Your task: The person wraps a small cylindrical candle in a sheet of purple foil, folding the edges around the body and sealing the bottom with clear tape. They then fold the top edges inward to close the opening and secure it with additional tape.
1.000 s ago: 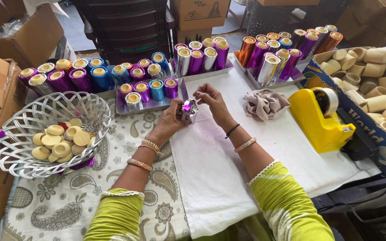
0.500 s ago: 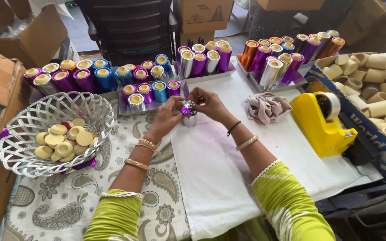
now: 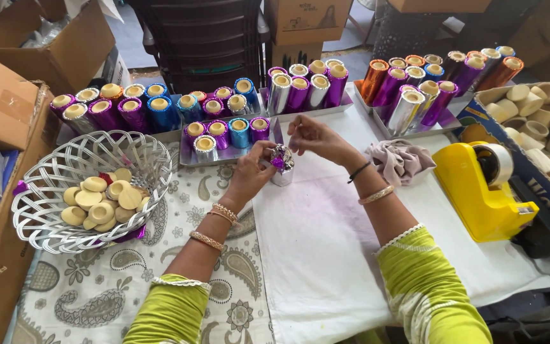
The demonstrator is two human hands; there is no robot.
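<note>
Table (image 3: pixel 326 255): foil tube (image 3: pixel 282 164) half hidden behind left hand (image 3: pixel 253 173).

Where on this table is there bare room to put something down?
The white cloth is bare between the forearms, and again from the right arm across to the yellow tape dispenser. The paisley cloth below the white basket is open too. The far edge is crowded with trays of foil-wrapped tubes.

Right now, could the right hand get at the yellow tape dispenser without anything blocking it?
Probably yes. The right hand hovers beside the foil-wrapped tube, and the yellow tape dispenser stands on the same side. Only the crumpled cloth lies between, low enough to pass over.
</note>
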